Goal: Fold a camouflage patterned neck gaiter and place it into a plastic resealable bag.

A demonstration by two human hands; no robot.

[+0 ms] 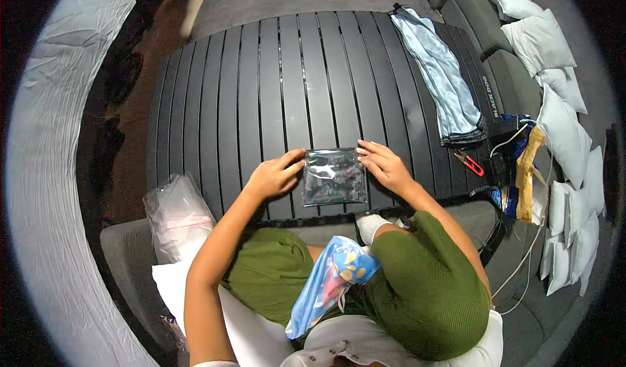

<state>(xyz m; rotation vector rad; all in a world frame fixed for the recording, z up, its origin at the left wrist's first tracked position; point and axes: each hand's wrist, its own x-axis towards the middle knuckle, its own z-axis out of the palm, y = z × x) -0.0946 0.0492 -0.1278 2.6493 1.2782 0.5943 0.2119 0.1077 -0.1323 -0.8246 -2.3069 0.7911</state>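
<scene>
A flat square package [334,179], dark patterned contents in glossy clear plastic, lies near the front edge of the slatted black table [287,100]. My left hand [277,175] holds its left side, index fingertip by the far left corner and the other fingers curled. At the far right corner, my right hand [386,166] grips the edge with its fingertips; its thumb is hard to make out. Across my lap rests a light blue printed pouch [332,285], between the legs of my green shorts.
Folded light blue cloth [433,73] lies along the table's right side, with red-handled snips [469,163] near its end. White cables run past a blue-and-gold bag [528,171] on the right. Clear plastic bags [177,214] sit at left. White pillows [538,38] line the grey sofa.
</scene>
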